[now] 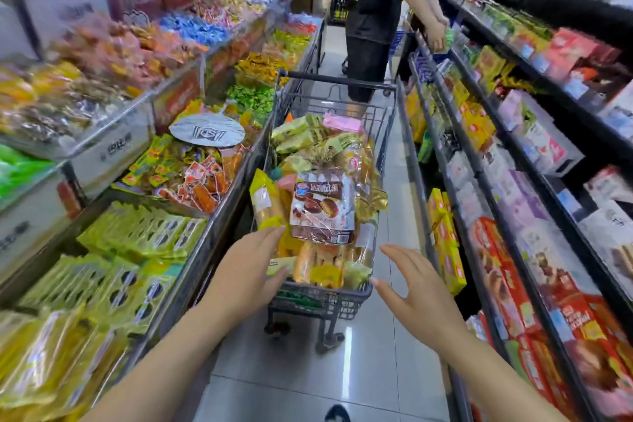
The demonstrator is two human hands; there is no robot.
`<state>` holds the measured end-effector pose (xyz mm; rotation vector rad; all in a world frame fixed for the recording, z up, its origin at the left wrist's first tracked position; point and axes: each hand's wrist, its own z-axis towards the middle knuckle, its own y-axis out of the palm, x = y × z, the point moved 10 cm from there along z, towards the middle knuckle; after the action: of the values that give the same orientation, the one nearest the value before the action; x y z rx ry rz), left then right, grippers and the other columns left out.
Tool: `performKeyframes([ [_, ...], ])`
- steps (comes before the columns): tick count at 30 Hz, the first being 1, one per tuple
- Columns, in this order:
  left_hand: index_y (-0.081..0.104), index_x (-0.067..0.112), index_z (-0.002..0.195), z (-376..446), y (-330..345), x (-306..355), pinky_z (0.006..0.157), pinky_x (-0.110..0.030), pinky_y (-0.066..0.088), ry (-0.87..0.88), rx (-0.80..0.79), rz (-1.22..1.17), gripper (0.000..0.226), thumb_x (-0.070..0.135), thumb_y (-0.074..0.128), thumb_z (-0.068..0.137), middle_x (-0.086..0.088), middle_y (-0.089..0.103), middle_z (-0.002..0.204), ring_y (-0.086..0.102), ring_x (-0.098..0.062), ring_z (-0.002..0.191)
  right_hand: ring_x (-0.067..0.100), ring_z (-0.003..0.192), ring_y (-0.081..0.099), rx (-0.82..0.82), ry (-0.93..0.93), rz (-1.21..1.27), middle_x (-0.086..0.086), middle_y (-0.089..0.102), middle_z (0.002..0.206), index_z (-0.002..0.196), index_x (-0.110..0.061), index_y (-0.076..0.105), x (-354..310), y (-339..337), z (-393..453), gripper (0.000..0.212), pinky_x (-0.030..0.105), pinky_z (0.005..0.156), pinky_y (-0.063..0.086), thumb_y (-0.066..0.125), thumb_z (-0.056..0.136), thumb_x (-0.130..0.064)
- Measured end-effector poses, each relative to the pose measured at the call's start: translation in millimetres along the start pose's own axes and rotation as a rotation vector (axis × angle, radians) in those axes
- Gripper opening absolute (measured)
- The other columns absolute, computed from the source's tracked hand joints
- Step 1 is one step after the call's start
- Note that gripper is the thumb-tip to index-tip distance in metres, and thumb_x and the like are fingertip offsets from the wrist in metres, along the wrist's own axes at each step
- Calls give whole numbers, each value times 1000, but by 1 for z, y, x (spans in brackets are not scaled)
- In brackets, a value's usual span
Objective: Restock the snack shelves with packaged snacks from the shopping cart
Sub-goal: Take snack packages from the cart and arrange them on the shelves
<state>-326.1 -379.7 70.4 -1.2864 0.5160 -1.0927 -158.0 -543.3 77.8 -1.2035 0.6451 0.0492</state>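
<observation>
nothing is being gripped: the left hand and right hand are being held open over the near end of the shopping cart. the chocolate pie bag is lying on top of the pile; it is best taken by both edges, so that neighbouring packets are not being dragged out.

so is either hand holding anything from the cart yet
Nothing is held. The left hand lies open against the packets at the cart's near end; the right hand hovers open beside it.

Cart (snacks inside) between shelves.
</observation>
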Motion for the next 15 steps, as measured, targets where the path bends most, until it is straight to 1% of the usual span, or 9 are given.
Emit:
performKeyframes([
  [1,54,1,133,9,6,-4,89,-41,52,-8,-11,2,69,30,81,76,-14,63,125,63,-32,111,-6,119,34,-10,12,9,-25,38,125,136,-30,44,9,3,12,49,0,96,17,60,91,-40],
  [3,51,4,136,27,19,-10,94,-41,49,-19,-36,11,68,33,77,80,-13,60,130,60,-31,117,-4,121,34,-41,32,13,-24,37,126,139,-29,42,28,12,37,51,8,98,21,60,92,-37],
  [6,45,6,141,52,42,-19,101,-43,44,-28,-87,13,67,38,66,87,-13,54,138,53,-32,126,-2,124,32,-101,61,36,-22,39,131,142,-30,38,53,26,73,54,14,100,24,57,93,-40],
  [9,30,13,150,77,60,-32,112,-36,30,-89,-133,-6,69,43,55,94,-6,39,151,38,-25,138,7,131,35,-145,105,71,-14,43,138,143,-29,37,75,42,106,55,19,102,27,55,93,-43],
  [12,26,15,151,95,76,-45,113,-33,27,-146,-155,-61,72,44,56,93,-3,35,153,36,-23,138,11,134,35,-176,177,89,-8,43,144,143,-27,37,94,57,133,57,24,102,29,55,92,-43],
  [15,22,16,152,110,97,-61,115,-31,26,-178,-212,-101,75,47,55,93,-2,32,155,31,-19,141,12,136,34,-211,271,128,-5,40,148,145,-25,35,109,75,152,61,31,108,32,55,92,-45],
])
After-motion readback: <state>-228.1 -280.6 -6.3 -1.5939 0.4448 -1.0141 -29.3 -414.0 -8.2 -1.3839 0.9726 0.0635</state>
